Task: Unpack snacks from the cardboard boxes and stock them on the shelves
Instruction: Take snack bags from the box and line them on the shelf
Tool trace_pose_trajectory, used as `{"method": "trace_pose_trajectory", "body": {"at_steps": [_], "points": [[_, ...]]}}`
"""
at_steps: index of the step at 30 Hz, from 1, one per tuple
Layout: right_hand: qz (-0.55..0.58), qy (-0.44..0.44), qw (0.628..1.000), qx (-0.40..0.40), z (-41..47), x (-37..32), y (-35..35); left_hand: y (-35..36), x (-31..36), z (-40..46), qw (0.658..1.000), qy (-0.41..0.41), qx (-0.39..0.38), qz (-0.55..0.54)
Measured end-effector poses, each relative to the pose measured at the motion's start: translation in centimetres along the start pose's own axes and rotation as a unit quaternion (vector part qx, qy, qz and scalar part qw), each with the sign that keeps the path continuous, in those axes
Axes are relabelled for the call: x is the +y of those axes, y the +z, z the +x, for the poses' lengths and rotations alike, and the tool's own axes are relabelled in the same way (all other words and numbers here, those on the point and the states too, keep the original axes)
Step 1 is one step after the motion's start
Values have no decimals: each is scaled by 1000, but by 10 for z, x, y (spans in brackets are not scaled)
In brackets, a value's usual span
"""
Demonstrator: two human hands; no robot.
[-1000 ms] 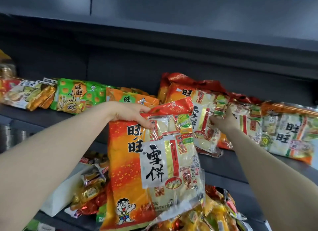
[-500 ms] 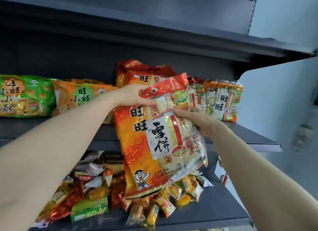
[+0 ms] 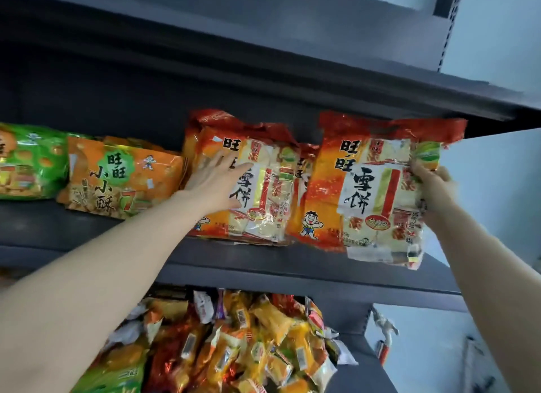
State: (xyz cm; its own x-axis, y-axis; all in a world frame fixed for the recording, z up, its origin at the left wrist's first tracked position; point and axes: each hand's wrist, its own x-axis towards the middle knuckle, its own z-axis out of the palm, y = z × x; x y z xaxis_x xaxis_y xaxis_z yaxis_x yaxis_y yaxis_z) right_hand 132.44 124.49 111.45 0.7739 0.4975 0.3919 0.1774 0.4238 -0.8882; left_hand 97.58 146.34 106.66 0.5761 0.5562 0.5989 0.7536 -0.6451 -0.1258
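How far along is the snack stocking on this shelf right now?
Done: the middle shelf already holds a green bag, an orange bag and a rice cracker bag, which the left hand presses flat. In hand: the right hand grips another rice cracker bag at the shelf's right end, its lower edge overhanging the front. Left: seating it. No boxes are in view.

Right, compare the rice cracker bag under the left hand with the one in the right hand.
The left rice cracker bag leans back on the middle shelf among its stack; the right rice cracker bag overhangs the shelf's front edge at the row's end. The left hand rests flat and open on the first; the right hand grips the second by its right edge. Both share the same orange-red packaging and cartoon boy.
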Motion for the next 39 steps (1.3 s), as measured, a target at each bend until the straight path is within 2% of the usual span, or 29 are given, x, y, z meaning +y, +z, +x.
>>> {"method": "trace_pose_trajectory", "body": {"at_steps": [9, 16, 23, 24, 26, 29, 31, 34, 39], "points": [[-43, 0, 998, -56, 68, 43, 16, 40, 23, 13, 995, -81, -40, 50], [-49, -19, 997, -52, 111, 57, 18, 52, 15, 1, 990, -118, -64, 53], [-23, 32, 993, -107, 113, 91, 39, 53, 10, -6, 986, -147, -67, 39], [-42, 30, 992, -116, 112, 93, 44, 52, 8, -7, 985, -150, -69, 39], [-150, -15, 981, -119, 112, 98, 55, 52, 5, -9, 985, -152, -73, 39], [-345, -85, 930, -93, 116, 115, 67, 53, 3, -10, 985, -152, -74, 42], [-427, -100, 895, -78, 114, 127, 71, 54, 3, -10, 984, -153, -77, 44], [-467, -130, 872, -65, 112, 135, 71, 54, 3, -9, 983, -155, -79, 52], [-429, -174, 882, -85, 112, 130, 75, 53, -1, -11, 985, -157, -63, 32]]}}
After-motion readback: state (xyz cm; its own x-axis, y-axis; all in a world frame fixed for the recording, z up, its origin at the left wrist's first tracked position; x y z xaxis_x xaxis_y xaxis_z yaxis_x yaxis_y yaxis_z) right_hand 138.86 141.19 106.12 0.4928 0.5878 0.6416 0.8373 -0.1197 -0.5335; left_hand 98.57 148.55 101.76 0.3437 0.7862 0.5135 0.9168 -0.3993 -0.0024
